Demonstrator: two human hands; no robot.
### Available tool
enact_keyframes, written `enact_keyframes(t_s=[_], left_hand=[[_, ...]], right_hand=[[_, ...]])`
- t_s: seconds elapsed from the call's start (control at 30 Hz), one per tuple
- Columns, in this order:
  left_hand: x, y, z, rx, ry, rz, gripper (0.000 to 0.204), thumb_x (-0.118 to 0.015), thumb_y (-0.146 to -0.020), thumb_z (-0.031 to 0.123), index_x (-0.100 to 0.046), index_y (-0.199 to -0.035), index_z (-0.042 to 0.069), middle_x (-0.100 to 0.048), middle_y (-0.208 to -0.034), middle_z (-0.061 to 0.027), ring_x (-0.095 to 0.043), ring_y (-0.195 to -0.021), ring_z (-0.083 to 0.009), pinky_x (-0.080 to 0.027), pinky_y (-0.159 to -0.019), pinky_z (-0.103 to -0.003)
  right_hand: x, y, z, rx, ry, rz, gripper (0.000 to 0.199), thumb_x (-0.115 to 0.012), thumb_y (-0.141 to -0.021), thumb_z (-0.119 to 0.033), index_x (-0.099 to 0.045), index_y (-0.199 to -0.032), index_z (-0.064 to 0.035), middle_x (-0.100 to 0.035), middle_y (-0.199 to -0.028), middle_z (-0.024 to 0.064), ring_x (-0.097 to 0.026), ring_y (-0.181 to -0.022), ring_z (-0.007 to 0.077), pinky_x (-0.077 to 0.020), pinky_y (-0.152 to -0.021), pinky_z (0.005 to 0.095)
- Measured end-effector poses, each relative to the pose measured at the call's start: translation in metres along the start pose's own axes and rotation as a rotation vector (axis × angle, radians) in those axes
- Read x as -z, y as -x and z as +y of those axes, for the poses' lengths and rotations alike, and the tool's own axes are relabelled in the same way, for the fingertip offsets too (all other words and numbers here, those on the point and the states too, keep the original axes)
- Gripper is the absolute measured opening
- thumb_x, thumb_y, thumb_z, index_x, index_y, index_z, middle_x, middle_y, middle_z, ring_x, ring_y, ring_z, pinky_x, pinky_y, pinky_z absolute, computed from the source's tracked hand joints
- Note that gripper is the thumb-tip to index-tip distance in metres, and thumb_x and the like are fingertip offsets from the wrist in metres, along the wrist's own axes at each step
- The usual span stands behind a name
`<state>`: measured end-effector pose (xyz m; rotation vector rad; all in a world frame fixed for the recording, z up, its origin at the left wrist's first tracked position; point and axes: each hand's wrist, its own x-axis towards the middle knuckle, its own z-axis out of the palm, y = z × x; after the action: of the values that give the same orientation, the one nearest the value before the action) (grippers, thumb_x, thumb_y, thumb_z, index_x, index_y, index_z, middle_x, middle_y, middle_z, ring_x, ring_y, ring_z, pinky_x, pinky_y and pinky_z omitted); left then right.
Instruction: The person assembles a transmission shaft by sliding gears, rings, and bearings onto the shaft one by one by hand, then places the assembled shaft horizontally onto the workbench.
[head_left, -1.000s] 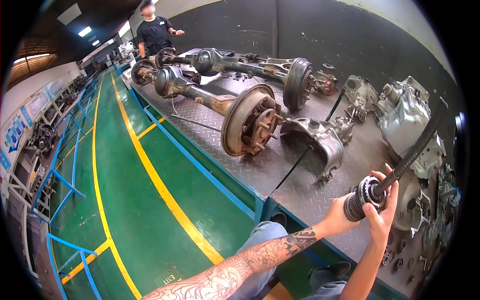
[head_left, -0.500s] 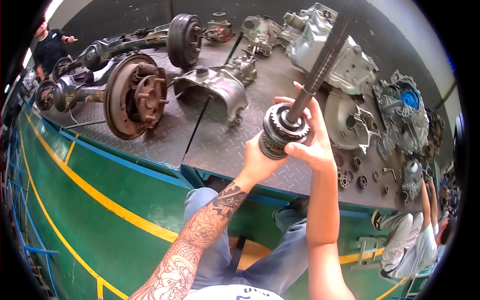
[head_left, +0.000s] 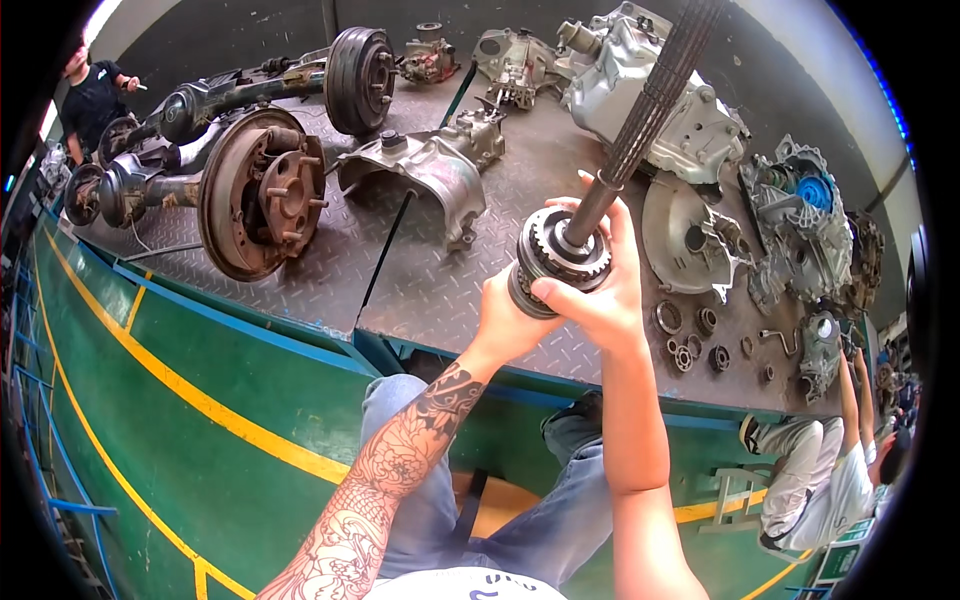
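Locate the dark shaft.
In the head view, the shaft is right of centre, rising from the gears in the left hand and right hand, in front of the big silver housing.

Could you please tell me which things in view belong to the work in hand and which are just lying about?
In hand:
- shaft
- gears around it, held by the left hand and right hand

Apparently just lying about:
- rusty wheel hub
- arched silver cover
- large silver casing
- small rings

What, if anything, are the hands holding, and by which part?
A shaft, by the gears at its lower end: left hand on their left side, right hand on their right.
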<state>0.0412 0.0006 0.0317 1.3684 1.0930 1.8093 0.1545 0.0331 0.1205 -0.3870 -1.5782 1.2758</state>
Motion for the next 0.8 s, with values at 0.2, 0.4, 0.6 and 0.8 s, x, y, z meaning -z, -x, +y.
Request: enact_keyframes(t_s=[0.2, 0.4, 0.6, 0.8], left_hand=[[-0.001, 0.001, -0.014, 0.036, 0.091, -0.004, 0.054, -0.09, -0.075, 0.016, -0.069, -0.122, 0.001, -0.078, -0.109, -0.012, -0.073, -0.103, -0.0167, -0.058, -0.091, -0.036], [-0.007, 0.009, -0.018, -0.021, 0.081, 0.057, 0.042, -0.088, -0.076, 0.01, -0.073, -0.113, -0.001, -0.078, -0.106, -0.0069, -0.07, -0.095, -0.0128, -0.057, -0.086, -0.034], [-0.003, 0.008, -0.021, 0.075, 0.038, 0.059, 0.034, -0.09, -0.074, 0.0, -0.072, -0.103, -0.002, -0.076, -0.098, -0.0075, -0.071, -0.087, -0.0139, -0.058, -0.081, -0.032], [0.002, 0.011, -0.03, 0.082, 0.031, -0.008, 0.037, -0.087, -0.076, -0.002, -0.07, -0.108, -0.002, -0.075, -0.101, -0.0055, -0.071, -0.089, -0.0136, -0.057, -0.084, -0.031]], right_hand=[[-0.008, 0.005, 0.004, 0.048, 0.172, 0.108, 0.101, -0.092, -0.068, -0.012, -0.037, -0.152, 0.0007, -0.065, -0.126, 0.0141, -0.068, -0.111, 0.0205, -0.0548, -0.101, 0.0352], [0.043, 0.015, 0.009, 0.079, 0.27, -0.077, 0.137, -0.099, -0.065, -0.036, -0.012, -0.167, -0.0102, -0.039, -0.158, 0.0244, -0.04, -0.15, 0.0361, -0.0298, -0.125, 0.052], [0.142, 0.05, 0.042, -0.14, -0.007, 0.295, 0.07, -0.074, -0.098, -0.019, -0.04, -0.157, -0.0039, -0.051, -0.151, 0.0211, -0.053, -0.141, 0.0334, -0.0403, -0.119, 0.0465], [0.221, 0.101, 0.025, -0.305, 0.168, 0.651, 0.027, -0.069, -0.104, -0.022, -0.073, -0.119, -0.0003, -0.077, -0.092, 0.0132, -0.076, -0.08, 0.019, -0.0621, -0.074, 0.03]])
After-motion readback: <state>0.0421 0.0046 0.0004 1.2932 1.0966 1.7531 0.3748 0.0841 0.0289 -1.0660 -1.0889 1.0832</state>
